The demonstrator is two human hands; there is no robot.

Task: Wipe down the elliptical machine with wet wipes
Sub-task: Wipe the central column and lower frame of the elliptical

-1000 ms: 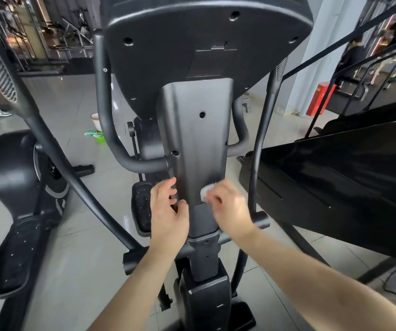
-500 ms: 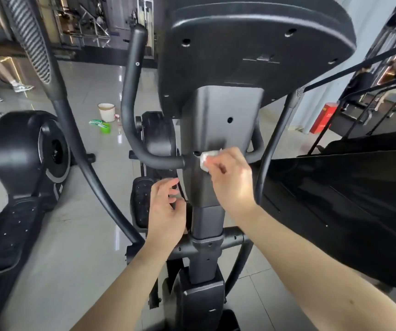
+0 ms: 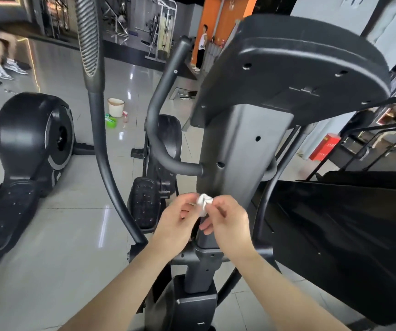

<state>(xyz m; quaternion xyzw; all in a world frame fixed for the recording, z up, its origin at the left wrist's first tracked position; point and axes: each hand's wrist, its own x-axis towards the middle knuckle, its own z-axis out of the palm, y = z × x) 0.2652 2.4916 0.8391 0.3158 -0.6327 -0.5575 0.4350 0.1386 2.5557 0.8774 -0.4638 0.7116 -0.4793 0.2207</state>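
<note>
We face the elliptical (image 3: 197,304) from its front end, and it fills the middle of the view. Its black surfaces show no wet streaks or dust lines, so we cannot tell from looks alone which parts have been wiped.

The console (image 3: 299,68) shows us its back shell, high up and beyond where the hands are now. Below it runs the column (image 3: 237,158), the part nearest the hands, and we judge this to be the area in hand. To the left are the swing arm (image 3: 101,149), the fixed handlebar (image 3: 161,120) and a pedal (image 3: 144,204), all apart from the hands. We take these to be work left to do, or at least work we cannot confirm as done. The console's front face is out of sight.

Both hands meet just in front of the lower column. The left hand (image 3: 175,223) and right hand (image 3: 230,223) each pinch the wipe (image 3: 203,204) between fingertips and thumb. The wipe is bunched into a small white wad between them, and we cannot tell whether it touches the column. We judge this a pause to refold it for a fresh face, partway through the job.

Far back on the floor stand a bucket (image 3: 116,107) and a green pack (image 3: 110,121).
</note>
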